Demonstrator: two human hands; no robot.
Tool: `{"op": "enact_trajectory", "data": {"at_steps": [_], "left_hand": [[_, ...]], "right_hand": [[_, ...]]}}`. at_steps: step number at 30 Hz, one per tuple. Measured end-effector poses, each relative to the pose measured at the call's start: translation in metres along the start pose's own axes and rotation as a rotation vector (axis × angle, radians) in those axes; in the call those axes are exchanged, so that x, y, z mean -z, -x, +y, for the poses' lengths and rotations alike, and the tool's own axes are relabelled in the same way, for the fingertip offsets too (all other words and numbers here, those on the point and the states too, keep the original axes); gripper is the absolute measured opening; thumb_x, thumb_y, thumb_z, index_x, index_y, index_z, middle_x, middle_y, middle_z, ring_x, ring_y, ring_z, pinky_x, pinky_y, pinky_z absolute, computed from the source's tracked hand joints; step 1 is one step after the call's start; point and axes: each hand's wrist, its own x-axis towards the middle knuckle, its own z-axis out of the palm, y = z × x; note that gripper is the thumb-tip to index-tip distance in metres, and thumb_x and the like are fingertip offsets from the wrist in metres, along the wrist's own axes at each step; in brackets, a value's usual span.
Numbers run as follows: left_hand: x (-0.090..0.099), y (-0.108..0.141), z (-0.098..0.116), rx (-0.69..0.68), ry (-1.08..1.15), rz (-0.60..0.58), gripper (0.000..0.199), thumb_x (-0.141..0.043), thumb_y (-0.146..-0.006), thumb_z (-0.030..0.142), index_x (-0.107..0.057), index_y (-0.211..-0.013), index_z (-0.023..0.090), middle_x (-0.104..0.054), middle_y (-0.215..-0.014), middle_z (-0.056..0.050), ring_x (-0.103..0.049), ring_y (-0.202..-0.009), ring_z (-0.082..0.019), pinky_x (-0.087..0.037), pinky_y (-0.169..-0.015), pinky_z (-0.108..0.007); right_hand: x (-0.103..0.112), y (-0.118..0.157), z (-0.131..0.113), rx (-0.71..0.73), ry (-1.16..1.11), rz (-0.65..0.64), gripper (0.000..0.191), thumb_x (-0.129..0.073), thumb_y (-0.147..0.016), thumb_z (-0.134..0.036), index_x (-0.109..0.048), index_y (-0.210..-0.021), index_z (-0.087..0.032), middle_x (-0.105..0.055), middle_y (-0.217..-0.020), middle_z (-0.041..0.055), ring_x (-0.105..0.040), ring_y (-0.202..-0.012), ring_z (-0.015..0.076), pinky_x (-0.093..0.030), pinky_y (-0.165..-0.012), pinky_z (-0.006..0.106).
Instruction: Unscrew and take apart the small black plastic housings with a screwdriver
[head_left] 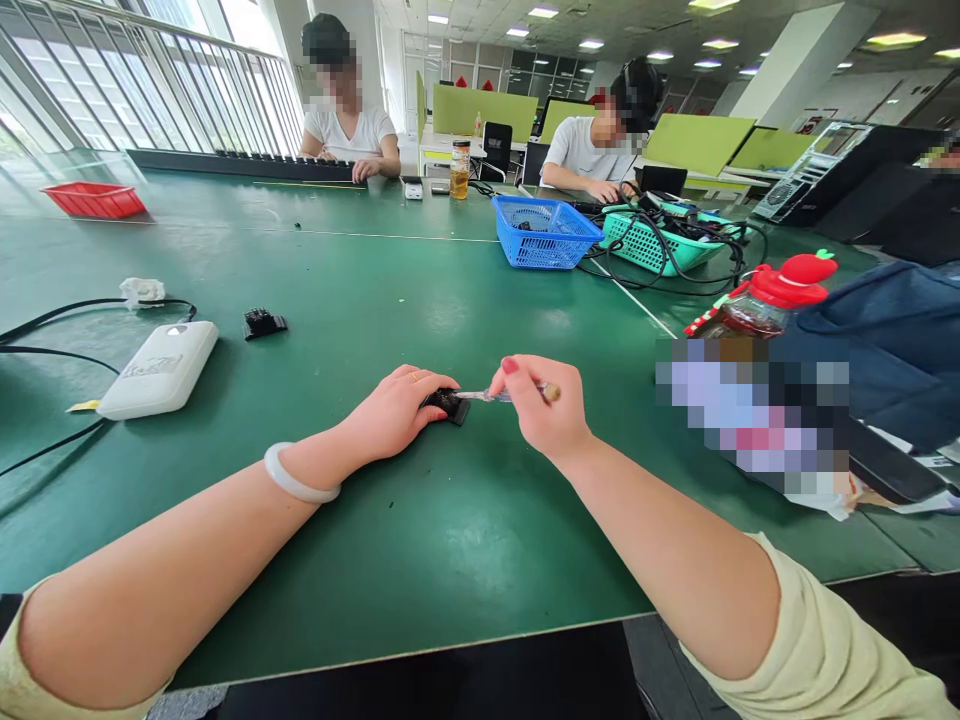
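On the green tabletop, my left hand (394, 412) grips a small black part (452, 408), pressing it to the surface with thumb and fingers. Its kind is hard to make out, as the fingers cover its left side. My right hand (551, 408) is closed round a thin metal hand tool (476, 396) with a handle that ends near the palm. The tool points left, and its tip meets the top of the black part. A second small black part (262, 323), with a raised block on a flat base, lies further left.
A white power bank (160, 370) with black cables lies left. Beyond stand a red tray (94, 199), a blue basket (546, 232) and a green basket (652, 243) of cables. A red-lidded bottle (780, 290) and a dark blue bag (885, 340) are right. Two people sit across the table.
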Motion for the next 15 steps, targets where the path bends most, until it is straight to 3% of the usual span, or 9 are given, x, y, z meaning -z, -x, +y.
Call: {"op": "enact_trajectory", "data": {"at_steps": [3, 5, 15], "left_hand": [[0.0014, 0.0, 0.0006, 0.001, 0.018, -0.008, 0.034, -0.047, -0.093, 0.033, -0.061, -0.122, 0.022, -0.068, -0.116, -0.008, -0.056, -0.115, -0.029, -0.043, -0.104, -0.048], [0.0019, 0.0, 0.0007, 0.001, 0.031, -0.008, 0.033, -0.047, -0.093, 0.032, -0.061, -0.122, 0.023, -0.068, -0.115, -0.008, -0.056, -0.114, -0.029, -0.044, -0.103, -0.048], [0.002, 0.0004, -0.002, 0.013, 0.036, -0.019, 0.038, -0.047, -0.092, 0.027, -0.061, -0.126, 0.024, -0.069, -0.115, -0.007, -0.055, -0.113, -0.027, -0.045, -0.102, -0.045]], "right_hand": [[0.0008, -0.0026, 0.0036, -0.156, -0.085, 0.051, 0.064, -0.041, -0.091, -0.071, -0.057, -0.054, -0.02, -0.039, -0.048, -0.002, -0.036, -0.046, 0.0112, -0.03, -0.049, 0.028], [0.0005, -0.0035, 0.0051, -0.18, -0.107, 0.039, 0.064, -0.043, -0.089, -0.072, -0.057, -0.054, -0.02, -0.039, -0.048, -0.0022, -0.036, -0.047, 0.0112, -0.029, -0.049, 0.028], [0.0004, -0.0008, -0.0001, 0.069, -0.027, -0.118, 0.054, -0.044, -0.097, -0.05, -0.057, -0.055, -0.019, -0.045, -0.051, -0.0019, -0.036, -0.048, 0.0099, -0.03, -0.051, 0.027]]}}
